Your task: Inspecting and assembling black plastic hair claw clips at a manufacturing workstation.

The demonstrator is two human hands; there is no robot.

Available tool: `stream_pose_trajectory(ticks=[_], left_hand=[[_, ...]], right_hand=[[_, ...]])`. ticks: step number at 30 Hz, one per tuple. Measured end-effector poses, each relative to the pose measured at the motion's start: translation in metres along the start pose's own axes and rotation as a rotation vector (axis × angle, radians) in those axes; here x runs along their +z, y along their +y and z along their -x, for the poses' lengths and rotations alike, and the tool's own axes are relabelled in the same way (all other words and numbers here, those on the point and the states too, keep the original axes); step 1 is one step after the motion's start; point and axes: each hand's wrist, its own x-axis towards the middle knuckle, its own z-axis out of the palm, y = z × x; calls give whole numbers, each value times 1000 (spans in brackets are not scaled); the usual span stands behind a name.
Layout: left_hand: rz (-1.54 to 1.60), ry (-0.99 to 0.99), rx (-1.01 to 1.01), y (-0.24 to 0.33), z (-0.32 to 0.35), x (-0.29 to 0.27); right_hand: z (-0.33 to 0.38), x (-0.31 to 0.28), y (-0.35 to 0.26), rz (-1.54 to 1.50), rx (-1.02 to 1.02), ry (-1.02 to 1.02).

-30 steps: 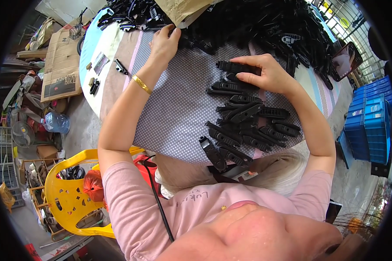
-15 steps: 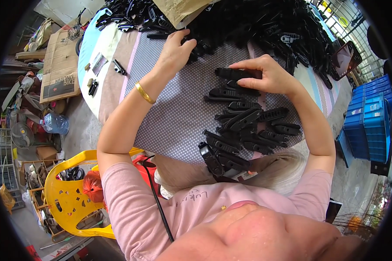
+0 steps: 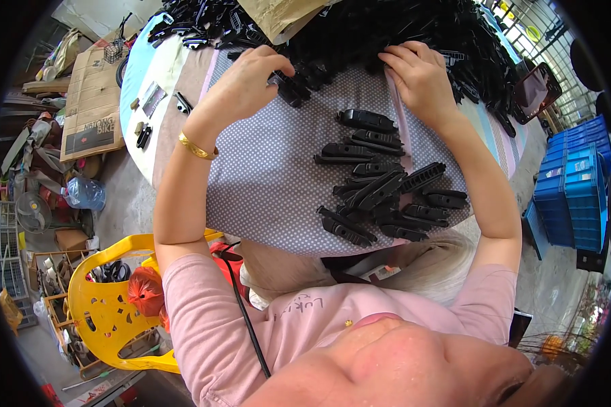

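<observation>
My left hand (image 3: 246,85), a gold bangle at its wrist, is at the near edge of a big heap of black plastic parts (image 3: 414,27). Its thumb and curled fingers close on a short black plastic part (image 3: 290,89). Farther right, my right hand (image 3: 419,76) reaches to the heap's edge with fingers extended; its fingertips meet the dark parts, and I see nothing held in them. Between my arms lies a loose pile of long black plastic parts (image 3: 380,193), several overlapping. One separate long part (image 3: 366,121) tops this pile at its far end.
A patterned cloth (image 3: 265,176) covers the round table. Brown paper (image 3: 282,17) lies over the heap. A phone (image 3: 538,93) leans at the right rim. Blue crates (image 3: 570,190) stand right of the table; a yellow plastic chair (image 3: 102,298) is at the left.
My right hand has left the long part and moved away to the heap. My left hand has shifted slightly left and nearer. Parts at the table's front edge are gone from there.
</observation>
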Motion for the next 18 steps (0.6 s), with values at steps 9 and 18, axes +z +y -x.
stream_pose_trajectory(ticks=[9, 18], left_hand=[[-37, -60, -8, 5, 2, 5], [-101, -51, 19, -1, -1, 8]], right_hand=[[3, 15, -4, 126, 17, -92], [2, -2, -9, 34, 31, -106]])
